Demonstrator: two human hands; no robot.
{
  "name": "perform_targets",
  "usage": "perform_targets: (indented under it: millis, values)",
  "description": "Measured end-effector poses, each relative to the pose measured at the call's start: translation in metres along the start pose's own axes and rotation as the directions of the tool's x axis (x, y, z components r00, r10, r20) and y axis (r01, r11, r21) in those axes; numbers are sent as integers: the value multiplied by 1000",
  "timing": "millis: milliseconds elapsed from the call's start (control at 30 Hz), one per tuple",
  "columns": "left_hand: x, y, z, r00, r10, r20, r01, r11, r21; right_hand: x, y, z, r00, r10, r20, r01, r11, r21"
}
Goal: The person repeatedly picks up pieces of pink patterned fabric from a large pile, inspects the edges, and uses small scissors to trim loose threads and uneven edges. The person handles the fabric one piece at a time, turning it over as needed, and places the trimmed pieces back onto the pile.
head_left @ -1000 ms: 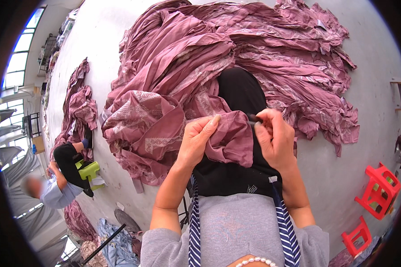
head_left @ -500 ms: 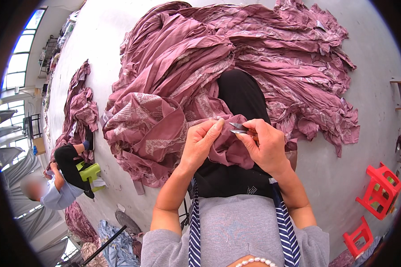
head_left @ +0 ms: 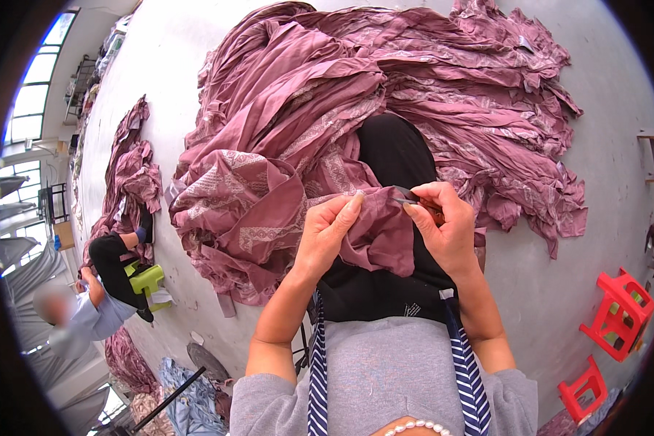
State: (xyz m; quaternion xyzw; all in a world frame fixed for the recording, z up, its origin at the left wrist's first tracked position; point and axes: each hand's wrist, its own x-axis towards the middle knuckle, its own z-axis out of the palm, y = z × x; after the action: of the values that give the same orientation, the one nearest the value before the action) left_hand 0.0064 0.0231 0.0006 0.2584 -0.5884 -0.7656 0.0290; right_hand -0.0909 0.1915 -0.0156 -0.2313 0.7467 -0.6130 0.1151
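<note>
My left hand (head_left: pixel 327 229) is closed in a pinch on the edge of mauve cloth (head_left: pixel 378 243) with a pale lacy pattern. The pinched part drapes over my lap and joins a big heap. My right hand (head_left: pixel 447 225) is closed around small thread snips (head_left: pixel 405 200). Their metal tip points left at the cloth's edge, and a brown-orange part shows between my fingers. From here the blades look nearly together; whether they touch the cloth I cannot tell.
The mauve heap (head_left: pixel 291 87) spreads across the pale floor ahead. At right stand red plastic stools (head_left: pixel 618 312) and a wooden stool (head_left: pixel 652 155). On the left a person (head_left: pixel 98 298) sits on a green stool (head_left: pixel 149 280) by more mauve cloth. A dark pole (head_left: pixel 171 400) leans at lower left.
My right hand has shifted slightly right and up with the snips, whose blades have come from spread to nearly together. The cloth now hangs more openly between my hands. My left hand stays put.
</note>
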Motion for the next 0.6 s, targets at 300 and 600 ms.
perform_targets:
  millis: [300,600]
  values:
    - [-27,86,-172,245,427,-870,-551,800,238,9,37,-45,960,110,-257,-36,960,277]
    - [13,32,-67,514,841,169,-380,46,924,18,101,-48,905,297,-304,-149,892,427]
